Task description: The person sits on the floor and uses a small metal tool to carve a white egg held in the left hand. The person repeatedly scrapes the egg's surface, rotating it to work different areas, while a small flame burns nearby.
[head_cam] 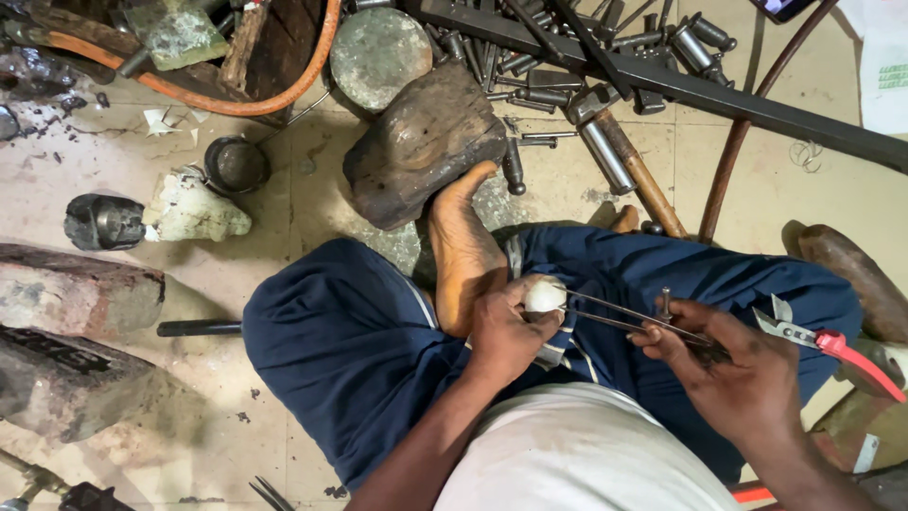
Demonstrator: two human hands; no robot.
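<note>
— Two hands, both busy: my left hand (506, 331) is clamped on a small white ball (545, 295) over the lap, and my right hand (724, 364) is closed around thin metal tongs (619, 317).

— Which way do they lie?

— Long axis left to right, tips pointing left, touching the ball.

— Risk?

— I'd judge the round ball could slip the tips and drop onto the floor (284, 189), near the dark block (421, 142) by the foot (463, 251).
</note>
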